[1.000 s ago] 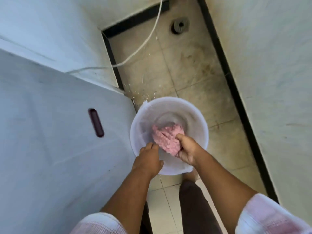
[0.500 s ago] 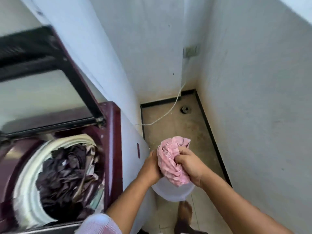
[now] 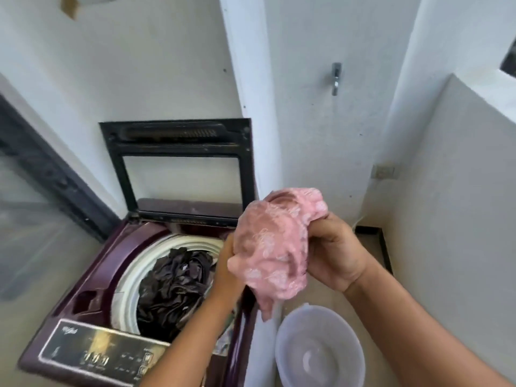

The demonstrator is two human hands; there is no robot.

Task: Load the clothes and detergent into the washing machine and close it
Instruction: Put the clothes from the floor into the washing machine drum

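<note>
Both hands, left hand (image 3: 227,272) and right hand (image 3: 336,255), hold a clenched grip on the bunched pink cloth (image 3: 275,247), beside the washing machine (image 3: 92,275) rim. Best move: carry it left over the drum (image 3: 134,275), release above the dark clothes (image 3: 173,286), keeping the tail clear of the rim.

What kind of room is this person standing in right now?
Probably a home laundry or utility nook: an open top-loading washing machine with dark clothes in its drum, a wall tap, and a plastic bucket on the floor.

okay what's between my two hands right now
The bunched pink cloth. In the head view the left hand grips one side and the right hand the other, beside the open washer.
</note>
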